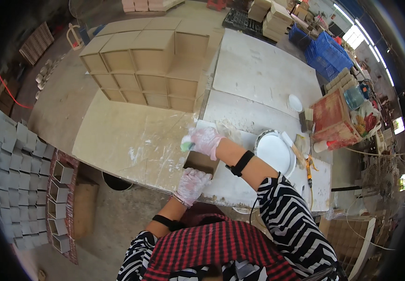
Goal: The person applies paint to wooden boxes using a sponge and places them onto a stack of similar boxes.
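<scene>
Bright daylight, fisheye-bent dark edges.

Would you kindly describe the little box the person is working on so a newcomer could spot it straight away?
Start at the long pale worktable and go to its near edge, left of the round white paint bucket. There lies a small open wooden box, steadied by the gloved left hand while the right hand holds a sponge at its far rim. Unlike the stacked boxes farther back, it sits alone.

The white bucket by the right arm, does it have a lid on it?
No, the white bucket is open on top, showing white paint inside, with a brush resting across its rim.
</scene>
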The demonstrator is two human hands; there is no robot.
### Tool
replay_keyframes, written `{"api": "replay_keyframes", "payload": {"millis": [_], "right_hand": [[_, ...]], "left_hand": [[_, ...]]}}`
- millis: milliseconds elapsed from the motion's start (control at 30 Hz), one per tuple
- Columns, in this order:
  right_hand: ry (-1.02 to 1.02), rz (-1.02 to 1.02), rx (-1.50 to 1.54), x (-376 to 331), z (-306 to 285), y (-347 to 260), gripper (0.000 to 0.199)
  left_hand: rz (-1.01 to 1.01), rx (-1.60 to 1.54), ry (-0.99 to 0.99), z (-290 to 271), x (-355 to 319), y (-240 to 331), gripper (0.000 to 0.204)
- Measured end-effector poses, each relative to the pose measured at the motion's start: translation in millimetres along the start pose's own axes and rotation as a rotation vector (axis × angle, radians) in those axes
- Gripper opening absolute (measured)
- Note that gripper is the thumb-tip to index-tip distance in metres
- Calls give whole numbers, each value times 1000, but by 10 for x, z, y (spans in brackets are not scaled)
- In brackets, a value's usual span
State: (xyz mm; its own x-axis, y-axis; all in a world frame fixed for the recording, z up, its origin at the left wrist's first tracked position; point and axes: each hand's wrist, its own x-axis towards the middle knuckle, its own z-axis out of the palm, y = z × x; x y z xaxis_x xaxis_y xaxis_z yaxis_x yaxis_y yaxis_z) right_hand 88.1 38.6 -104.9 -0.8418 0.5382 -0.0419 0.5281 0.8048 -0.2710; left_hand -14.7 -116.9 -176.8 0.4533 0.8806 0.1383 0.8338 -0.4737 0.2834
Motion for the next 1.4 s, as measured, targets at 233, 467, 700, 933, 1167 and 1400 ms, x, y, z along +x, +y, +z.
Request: {"api": "replay_keyframes", "payload": {"millis": [233, 467, 700, 933, 1167, 1400], "right_hand": [[-43, 149, -202, -76, -145, 134, 25], [-120, 318, 36, -380, -179, 199, 22], [-24, 405, 44, -1302, -57, 471, 22], [36, 446, 220, -926, -111, 49, 20], [257, 615, 329, -1293, 166, -241, 25], [234, 538, 781, -1630, 347, -658, 34]], "left_hand": [[110, -40, 226, 125, 13, -89, 18], [20, -1, 79, 9, 81, -7, 16], [-26, -65, -71, 35, 112, -16, 16], [70, -49, 203, 33, 71, -47, 16], [63, -8, 176, -17, 117, 20, 15], [99, 29, 117, -24, 91, -27, 26]]}}
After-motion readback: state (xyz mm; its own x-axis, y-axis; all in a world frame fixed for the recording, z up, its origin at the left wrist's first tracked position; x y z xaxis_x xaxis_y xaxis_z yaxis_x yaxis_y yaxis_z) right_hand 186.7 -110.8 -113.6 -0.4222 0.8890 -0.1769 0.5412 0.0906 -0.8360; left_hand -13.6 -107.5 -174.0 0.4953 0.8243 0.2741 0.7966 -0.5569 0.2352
